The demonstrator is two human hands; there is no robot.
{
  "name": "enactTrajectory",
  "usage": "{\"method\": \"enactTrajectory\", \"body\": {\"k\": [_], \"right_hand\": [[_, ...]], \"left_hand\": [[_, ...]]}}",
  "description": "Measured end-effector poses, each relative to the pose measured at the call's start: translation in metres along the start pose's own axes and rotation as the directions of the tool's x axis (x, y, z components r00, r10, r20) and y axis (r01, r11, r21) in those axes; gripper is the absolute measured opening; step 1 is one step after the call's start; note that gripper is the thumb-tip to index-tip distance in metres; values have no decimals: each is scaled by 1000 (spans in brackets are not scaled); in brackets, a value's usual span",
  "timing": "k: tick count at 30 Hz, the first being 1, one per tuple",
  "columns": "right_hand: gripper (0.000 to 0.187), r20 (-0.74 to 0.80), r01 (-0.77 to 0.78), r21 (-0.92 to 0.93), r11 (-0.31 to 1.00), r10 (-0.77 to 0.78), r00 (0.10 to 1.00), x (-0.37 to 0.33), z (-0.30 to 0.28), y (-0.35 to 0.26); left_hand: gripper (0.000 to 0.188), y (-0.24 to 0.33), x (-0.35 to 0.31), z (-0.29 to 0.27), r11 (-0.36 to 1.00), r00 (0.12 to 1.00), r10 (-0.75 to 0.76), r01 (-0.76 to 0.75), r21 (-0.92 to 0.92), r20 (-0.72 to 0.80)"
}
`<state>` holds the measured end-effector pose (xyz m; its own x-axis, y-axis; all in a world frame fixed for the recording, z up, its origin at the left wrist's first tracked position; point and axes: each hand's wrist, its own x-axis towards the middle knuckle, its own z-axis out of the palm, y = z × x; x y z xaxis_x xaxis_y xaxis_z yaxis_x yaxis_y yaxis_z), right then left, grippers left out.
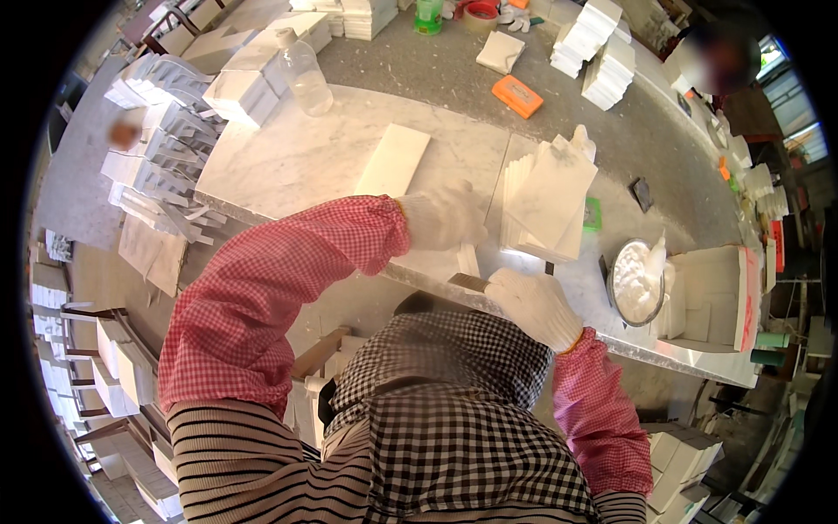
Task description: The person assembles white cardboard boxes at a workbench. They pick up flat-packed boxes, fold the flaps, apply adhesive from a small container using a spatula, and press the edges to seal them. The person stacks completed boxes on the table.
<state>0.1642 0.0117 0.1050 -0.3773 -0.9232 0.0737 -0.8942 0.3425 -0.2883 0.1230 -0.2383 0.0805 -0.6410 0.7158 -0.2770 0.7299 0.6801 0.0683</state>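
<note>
My left hand [445, 217], in a white knit glove, hangs over the table's front edge beside the near end of a long white tile [394, 159]. Motion smears its fingers, so I cannot see how they are set. Just to its right, my gloved right hand [534, 307] is closed round a scraper; the flat dark blade [469, 281] points left out of the fist. A small white strip [468, 260] stands between the two hands. Beyond my right hand is a stack of thin white tiles [548, 196], slightly fanned, with a grey-veined piece on top.
On the right stand a bowl of white paste [635, 284] and an open white box [711, 297]. Farther back are an orange case [517, 96], a clear bottle [305, 74] and piled white blocks [594, 52]. Grey-white racked parts [157, 148] fill the left.
</note>
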Motion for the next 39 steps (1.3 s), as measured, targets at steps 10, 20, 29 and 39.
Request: {"method": "enactTrajectory", "body": {"k": [10, 20, 29, 39], "right_hand": [[7, -122, -120, 230, 966, 151, 981, 15, 5, 2], [12, 40, -160, 240, 957, 155, 987, -10, 1, -5], [24, 130, -443, 782, 439, 579, 805, -25, 9, -16], [27, 249, -446, 888, 108, 703, 666, -42, 54, -40]], "left_hand": [[25, 8, -7, -25, 994, 997, 27, -34, 106, 66], [25, 0, -9, -2, 999, 994, 34, -33, 6, -101], [19, -1, -16, 13, 995, 887, 94, -67, 75, -452], [44, 38, -65, 3, 996, 970, -50, 30, -90, -236]]}}
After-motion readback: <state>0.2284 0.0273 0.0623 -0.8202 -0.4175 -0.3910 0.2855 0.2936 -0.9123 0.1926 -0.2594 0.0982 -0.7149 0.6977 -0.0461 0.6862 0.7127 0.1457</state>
